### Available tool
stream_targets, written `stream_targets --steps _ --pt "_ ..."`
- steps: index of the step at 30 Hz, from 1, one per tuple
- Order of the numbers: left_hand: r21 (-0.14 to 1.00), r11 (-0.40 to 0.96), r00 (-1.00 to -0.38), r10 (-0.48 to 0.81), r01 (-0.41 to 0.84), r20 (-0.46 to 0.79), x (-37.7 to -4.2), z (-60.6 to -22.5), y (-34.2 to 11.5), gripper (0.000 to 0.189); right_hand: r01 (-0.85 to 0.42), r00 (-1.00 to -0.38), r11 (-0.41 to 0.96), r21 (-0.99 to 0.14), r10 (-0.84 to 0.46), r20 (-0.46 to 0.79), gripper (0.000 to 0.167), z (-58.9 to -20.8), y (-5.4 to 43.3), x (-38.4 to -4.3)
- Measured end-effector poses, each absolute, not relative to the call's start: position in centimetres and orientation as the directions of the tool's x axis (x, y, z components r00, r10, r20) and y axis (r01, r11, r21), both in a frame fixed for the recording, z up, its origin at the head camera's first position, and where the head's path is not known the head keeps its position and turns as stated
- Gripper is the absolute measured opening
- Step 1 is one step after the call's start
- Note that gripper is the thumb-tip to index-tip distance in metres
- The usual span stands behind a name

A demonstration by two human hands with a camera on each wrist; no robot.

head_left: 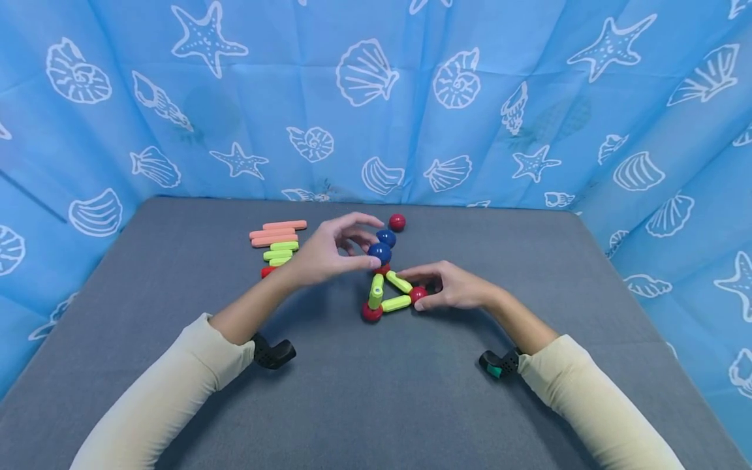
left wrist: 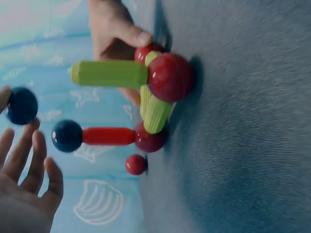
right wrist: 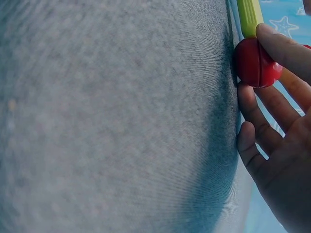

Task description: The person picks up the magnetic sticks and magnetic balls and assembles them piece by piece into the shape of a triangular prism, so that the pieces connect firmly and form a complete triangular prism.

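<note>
Between thumb and fingers, my left hand (head_left: 326, 251) pinches a blue ball (head_left: 379, 253) above a triangle of yellow-green rods and red balls on the table. A second blue ball (left wrist: 67, 136) tops an upright red rod (left wrist: 108, 136), which stands on the back red ball (left wrist: 149, 137). On the front red ball (head_left: 372, 313) an upright yellow-green rod (left wrist: 109, 73) has a bare upper end. At the triangle's right corner, my right hand (head_left: 455, 286) holds the red ball (right wrist: 255, 63) with thumb and fingers; a yellow-green rod (right wrist: 250, 17) joins that ball.
A loose red ball (head_left: 397, 222) lies behind the triangle. Left of it are orange rods (head_left: 274, 241), several yellow-green rods (head_left: 278, 255) and a red rod (head_left: 267, 271), partly hidden by the left hand. A blue shell-patterned curtain (head_left: 376, 130) hangs behind the grey table (head_left: 388, 391).
</note>
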State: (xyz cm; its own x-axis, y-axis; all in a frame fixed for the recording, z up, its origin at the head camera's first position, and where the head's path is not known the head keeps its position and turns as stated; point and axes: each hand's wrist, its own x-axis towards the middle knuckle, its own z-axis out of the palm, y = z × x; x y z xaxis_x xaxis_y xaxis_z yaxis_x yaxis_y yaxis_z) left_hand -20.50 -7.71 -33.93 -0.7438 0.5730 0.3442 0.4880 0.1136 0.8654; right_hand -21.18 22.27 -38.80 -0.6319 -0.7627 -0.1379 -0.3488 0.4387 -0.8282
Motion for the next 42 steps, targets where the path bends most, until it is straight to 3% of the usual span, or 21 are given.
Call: stream_targets --steps 6,19,25,33,38,42 --pt "0.861 0.127 -0.662 0.697 0.492 0.276 -19.2 -34.7 -7.9 0.053 -0.353 -0.631 0.435 -0.829 -0.764 -0.132 0.060 -38.8 22.3 -21.1" --pt "0.864 0.218 -0.667 0.726 0.454 0.167 -19.0 -36.8 -9.7 0.056 -0.337 -0.628 0.421 -0.842 -0.767 -0.131 0.060 -38.9 22.3 -20.9" --pt "0.841 0.303 -0.757 0.630 0.448 0.176 -20.0 -37.8 -13.1 0.043 -0.360 -0.619 0.407 -0.839 -0.777 -0.112 0.061 -38.7 22.3 -20.8" --pt "0.839 0.433 -0.918 0.355 0.328 0.176 -22.2 -38.3 -18.3 0.037 -0.370 -0.617 0.401 -0.838 -0.780 -0.101 0.061 -38.7 22.5 -20.8" --pt "0.767 0.566 -0.949 0.250 0.303 0.190 -23.1 -39.3 -21.2 0.035 -0.368 -0.614 0.403 -0.838 -0.782 -0.106 0.060 -38.8 22.4 -20.9" --pt "0.713 0.638 -0.955 0.238 0.291 0.177 -23.6 -39.9 -22.7 0.035 -0.364 -0.618 0.414 -0.834 -0.777 -0.116 0.059 -38.8 22.4 -21.0"
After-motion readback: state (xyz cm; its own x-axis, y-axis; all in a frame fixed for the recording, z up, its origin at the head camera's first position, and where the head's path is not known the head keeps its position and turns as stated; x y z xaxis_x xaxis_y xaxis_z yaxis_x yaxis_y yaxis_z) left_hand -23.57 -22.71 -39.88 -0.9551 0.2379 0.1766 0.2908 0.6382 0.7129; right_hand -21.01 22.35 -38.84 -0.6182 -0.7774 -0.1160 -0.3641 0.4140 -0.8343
